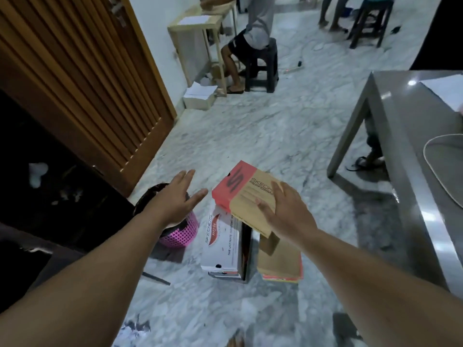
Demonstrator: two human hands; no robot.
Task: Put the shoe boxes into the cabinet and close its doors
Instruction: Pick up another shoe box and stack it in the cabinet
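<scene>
Your right hand lies flat, fingers spread, on the tilted top box of the floor stack. Your left hand hovers spread, empty, just beside it, above a pink basket. Cabinet stands open at left.

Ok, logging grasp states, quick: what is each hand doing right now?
Left hand: open, fingers spread, holding nothing, beside the shoe boxes.
Right hand: open, palm flat on the red and brown shoe box, not gripping it.
</scene>
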